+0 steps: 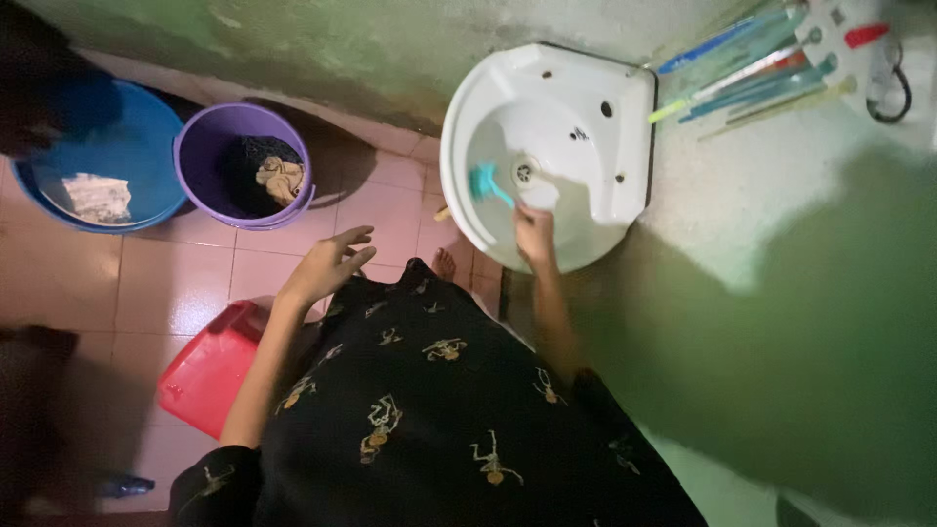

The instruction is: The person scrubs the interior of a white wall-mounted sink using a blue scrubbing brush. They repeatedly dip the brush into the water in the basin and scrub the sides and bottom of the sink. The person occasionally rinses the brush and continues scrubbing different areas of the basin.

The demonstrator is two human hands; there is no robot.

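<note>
Her right hand (pixel 534 234) grips a teal brush (pixel 485 182), fingers wrapped round its handle, the head by the drain of the white corner washbasin (pixel 605 166) at one o'clock. The left hand (pixel 327 263) hangs empty, fingers loosely spread, over the pink tiled floor (pixel 195 283). Purple bucket (pixel 200 156) at eleven.

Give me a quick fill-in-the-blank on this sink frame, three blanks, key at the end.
1. The right hand holds a teal brush inside the white ____.
2. The left hand is open and holds ____.
3. Beside the blue bucket stands a ____ bucket.
Missing words: sink; nothing; purple
</note>
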